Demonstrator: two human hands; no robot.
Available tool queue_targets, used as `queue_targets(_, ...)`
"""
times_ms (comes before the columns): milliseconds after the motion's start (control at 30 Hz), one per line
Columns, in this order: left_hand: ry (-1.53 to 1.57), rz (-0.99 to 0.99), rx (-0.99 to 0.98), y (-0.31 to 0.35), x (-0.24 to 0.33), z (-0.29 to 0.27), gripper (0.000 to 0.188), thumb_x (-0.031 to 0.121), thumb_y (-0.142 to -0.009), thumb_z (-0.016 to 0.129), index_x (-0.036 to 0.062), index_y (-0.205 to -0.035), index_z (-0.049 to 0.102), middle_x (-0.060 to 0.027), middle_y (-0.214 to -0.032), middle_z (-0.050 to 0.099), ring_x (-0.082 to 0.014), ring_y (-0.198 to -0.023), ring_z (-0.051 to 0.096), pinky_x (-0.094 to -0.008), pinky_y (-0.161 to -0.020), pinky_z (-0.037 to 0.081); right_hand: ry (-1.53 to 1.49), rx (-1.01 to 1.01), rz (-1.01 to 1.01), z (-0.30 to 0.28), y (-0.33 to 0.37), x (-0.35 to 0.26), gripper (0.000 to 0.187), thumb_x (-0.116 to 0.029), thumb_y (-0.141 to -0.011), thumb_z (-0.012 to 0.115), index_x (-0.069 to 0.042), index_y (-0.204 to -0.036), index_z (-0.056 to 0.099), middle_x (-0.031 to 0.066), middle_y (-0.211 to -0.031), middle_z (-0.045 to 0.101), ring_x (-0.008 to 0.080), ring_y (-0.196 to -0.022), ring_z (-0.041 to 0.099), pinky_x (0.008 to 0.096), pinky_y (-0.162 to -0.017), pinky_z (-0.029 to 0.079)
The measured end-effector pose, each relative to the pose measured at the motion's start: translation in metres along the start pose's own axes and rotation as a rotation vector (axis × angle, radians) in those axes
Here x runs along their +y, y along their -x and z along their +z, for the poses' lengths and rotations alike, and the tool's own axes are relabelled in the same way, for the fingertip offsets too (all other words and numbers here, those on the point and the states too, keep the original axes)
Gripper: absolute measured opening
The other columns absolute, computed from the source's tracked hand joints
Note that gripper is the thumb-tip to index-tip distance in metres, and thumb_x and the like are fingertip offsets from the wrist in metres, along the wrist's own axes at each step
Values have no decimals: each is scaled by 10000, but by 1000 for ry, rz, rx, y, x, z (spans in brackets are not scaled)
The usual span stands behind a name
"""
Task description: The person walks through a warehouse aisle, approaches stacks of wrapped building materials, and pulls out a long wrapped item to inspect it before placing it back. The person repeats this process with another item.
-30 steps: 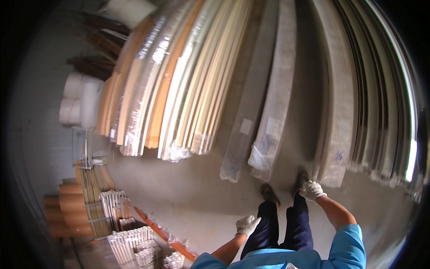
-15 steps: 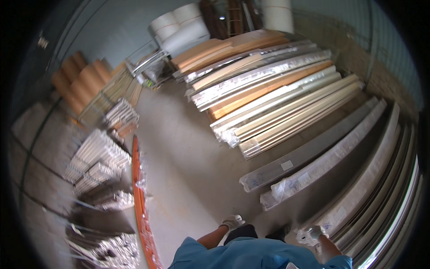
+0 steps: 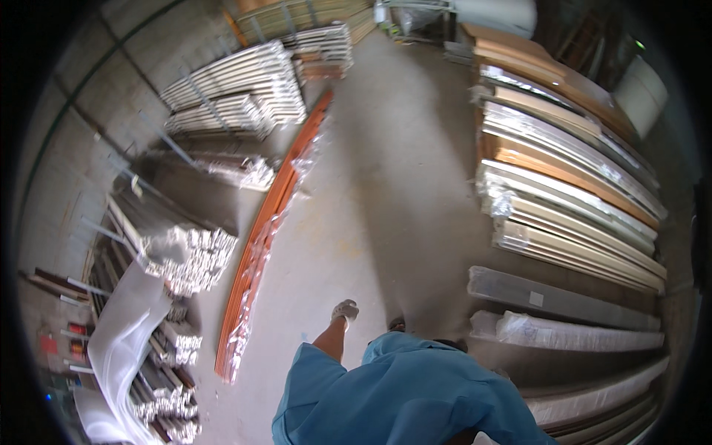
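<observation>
One of my hands shows: my left hand (image 3: 345, 309), gloved in white, hangs loosely curled and holds nothing above the concrete floor (image 3: 386, 185). Nearest it lies the long orange bundle in clear wrap (image 3: 271, 222), to its left. My right hand is out of sight.

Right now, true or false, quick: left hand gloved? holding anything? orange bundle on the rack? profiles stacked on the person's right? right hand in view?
1. The left hand wears a white glove. True.
2. It holds a profile. False: it hangs free above the concrete floor.
3. The long orange wrapped bundle lies on a rack. False: on the floor, to the person's left.
4. Wrapped profiles are stacked on the person's right. True.
5. The right hand shows. False: out of view.
</observation>
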State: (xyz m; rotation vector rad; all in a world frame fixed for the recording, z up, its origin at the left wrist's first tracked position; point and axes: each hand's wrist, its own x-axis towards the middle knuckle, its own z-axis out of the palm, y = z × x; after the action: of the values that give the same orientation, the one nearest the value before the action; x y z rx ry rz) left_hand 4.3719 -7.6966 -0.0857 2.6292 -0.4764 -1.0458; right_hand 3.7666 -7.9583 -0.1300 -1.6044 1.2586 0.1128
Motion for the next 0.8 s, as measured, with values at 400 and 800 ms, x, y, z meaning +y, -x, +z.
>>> queue_targets(400,896,-431,-243,51,-94,35,228,231,-927,630,101,-1112,662,-69,-849,689,-160,-641,602,-323,-528,468,-71,-263,200,-35,-123,-216,194,1,-856,601,-86,-1001,695,47,-804,678,137,-657,628,282,-549,505)
queue_targets(800,1137,-272,-211,-88,89,-15,265,146,-934,607,102,-1194,629,-64,-836,665,-131,-619,580,-254,-528,446,515,-315,-248,-68,-255,-327,224,-140,-823,673,-107,-1033,740,61,-848,717,153,-736,647,314,-658,501)
